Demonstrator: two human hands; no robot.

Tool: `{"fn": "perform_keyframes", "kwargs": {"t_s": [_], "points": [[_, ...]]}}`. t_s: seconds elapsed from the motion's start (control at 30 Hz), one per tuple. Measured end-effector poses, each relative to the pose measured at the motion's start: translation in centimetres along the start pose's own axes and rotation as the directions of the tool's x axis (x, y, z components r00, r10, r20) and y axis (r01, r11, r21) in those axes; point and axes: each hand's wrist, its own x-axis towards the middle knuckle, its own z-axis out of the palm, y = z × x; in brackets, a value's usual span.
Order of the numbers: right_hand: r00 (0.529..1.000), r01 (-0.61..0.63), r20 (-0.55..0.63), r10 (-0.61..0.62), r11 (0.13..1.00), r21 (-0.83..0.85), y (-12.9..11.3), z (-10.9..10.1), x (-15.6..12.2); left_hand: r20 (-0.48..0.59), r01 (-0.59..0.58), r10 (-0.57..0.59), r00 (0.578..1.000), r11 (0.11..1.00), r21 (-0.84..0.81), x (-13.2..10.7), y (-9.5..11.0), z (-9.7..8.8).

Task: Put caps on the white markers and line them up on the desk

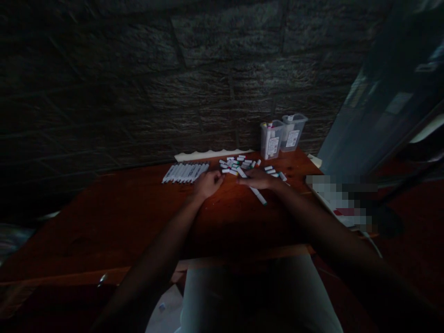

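Note:
My left hand (207,184) rests on the reddish wooden table (121,217), fingers curled loosely toward a loose pile of white markers (239,164) with coloured caps. Whether it grips one is hidden. My right hand (258,179) lies flat, fingers stretched left over the pile's near edge, touching a marker. One long marker (258,195) with a green tip lies just below that hand. A neat row of markers (185,172) is lined up to the left of my left hand.
Two clear plastic tubs (282,135) with labels stand at the back right, against a dark stone wall; one holds markers. Papers (340,203) lie at the table's right edge. A pale strip (211,154) runs along the back edge.

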Motion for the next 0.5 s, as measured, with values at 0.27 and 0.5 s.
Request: {"fn": "perform_keyframes", "kwargs": {"t_s": [0.27, 0.5], "points": [[1.0, 0.016, 0.008, -0.016, 1.0, -0.024, -0.08, 0.0, 0.1, 0.059, -0.087, 0.091, 0.994, 0.993, -0.078, 0.11, -0.58, 0.34], [1.0, 0.005, 0.014, -0.005, 1.0, 0.02, -0.1, 0.13, 0.09, 0.055, -0.094, 0.103, 0.993, 0.985, -0.146, 0.16, -0.75, 0.44]]}}
